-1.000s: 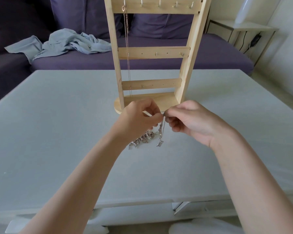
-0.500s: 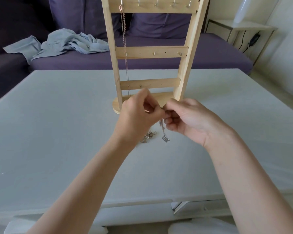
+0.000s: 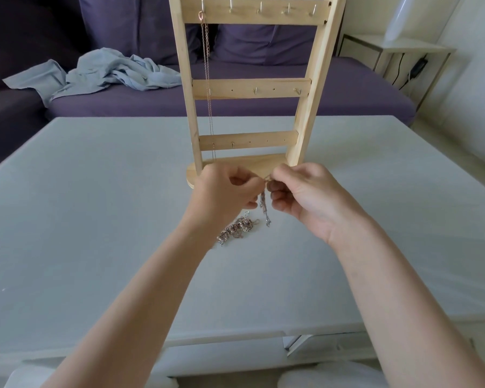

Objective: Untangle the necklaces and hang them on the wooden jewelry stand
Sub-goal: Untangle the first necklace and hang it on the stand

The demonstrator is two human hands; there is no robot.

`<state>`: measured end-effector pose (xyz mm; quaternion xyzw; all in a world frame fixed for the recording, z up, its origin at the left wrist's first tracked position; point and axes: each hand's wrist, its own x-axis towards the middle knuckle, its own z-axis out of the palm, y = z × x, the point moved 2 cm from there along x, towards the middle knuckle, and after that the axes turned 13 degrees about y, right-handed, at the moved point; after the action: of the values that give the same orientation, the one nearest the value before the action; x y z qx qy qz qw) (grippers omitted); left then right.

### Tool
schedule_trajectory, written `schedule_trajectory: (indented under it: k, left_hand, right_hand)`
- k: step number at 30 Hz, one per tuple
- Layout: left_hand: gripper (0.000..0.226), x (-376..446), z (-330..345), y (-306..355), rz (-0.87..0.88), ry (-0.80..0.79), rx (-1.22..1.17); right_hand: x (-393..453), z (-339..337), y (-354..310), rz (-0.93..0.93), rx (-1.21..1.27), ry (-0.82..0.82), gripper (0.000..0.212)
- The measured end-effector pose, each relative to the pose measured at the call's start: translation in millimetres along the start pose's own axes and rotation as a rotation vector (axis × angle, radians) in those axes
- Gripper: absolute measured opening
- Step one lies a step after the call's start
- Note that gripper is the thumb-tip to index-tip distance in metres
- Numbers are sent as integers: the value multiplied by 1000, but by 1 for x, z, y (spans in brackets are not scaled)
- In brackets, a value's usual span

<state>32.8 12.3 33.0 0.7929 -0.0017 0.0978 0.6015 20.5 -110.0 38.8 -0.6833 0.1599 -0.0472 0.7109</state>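
Dangling between two pinching hands at the centre of the frame is a silver necklace chain (image 3: 263, 205), its lower end trailing down to the tabletop (image 3: 95, 219). The left hand (image 3: 224, 194) and the right hand (image 3: 305, 197) meet fingertip to fingertip just in front of the stand's base, each with thumb and forefinger closed on the chain's top and the other fingers curled under. Just below the left hand lies one tangled heap of necklaces (image 3: 235, 229), silver and rose-toned links mixed; how many chains it holds cannot be told.

Right behind the hands stands one wooden jewelry stand (image 3: 249, 88), a ladder-like frame with three crossbars on a rounded base. The top bar shows five metal hooks; the middle bar shows two and the bottom bar one clearly, with small holes between. One rose-gold necklace (image 3: 207, 79) hangs from the leftmost top hook, running down past all three bars to near the base.

Beyond the tabletop, across the upper frame, sits a purple sofa (image 3: 347, 88) with one crumpled light-blue cloth (image 3: 109, 74) at upper left. One white side table (image 3: 403, 49) stands at upper right.
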Motion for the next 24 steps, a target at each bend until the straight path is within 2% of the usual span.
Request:
schedule_trajectory:
  k: [3,5,9,13,16,20,24]
  left_hand:
    - [27,-3,3,2,-269,-166,-324]
    - [26,-5,4,4,-349,-279,-396]
    - [24,-3,3,3,-360,-364,-278]
    - [20,-8,4,1,-275,-416,-99]
    - [22,-7,4,-3,-271,-340,-80]
    - [19,1,-1,-7,-400,-191,-306]
    - [12,2,1,-6,-343,-99,-361]
  right_hand:
    - [2,1,1,10,42,23,24]
    - [2,2,2,20,59,7,21]
    - [3,-2,1,-2,48,30,28]
    - [2,-6,0,-38,-23,33,20]
    - [2,-10,-2,-16,34,10,23]
    - [4,-12,-1,12,79,-7,24]
    - [4,-7,-1,-40,-26,-41,21]
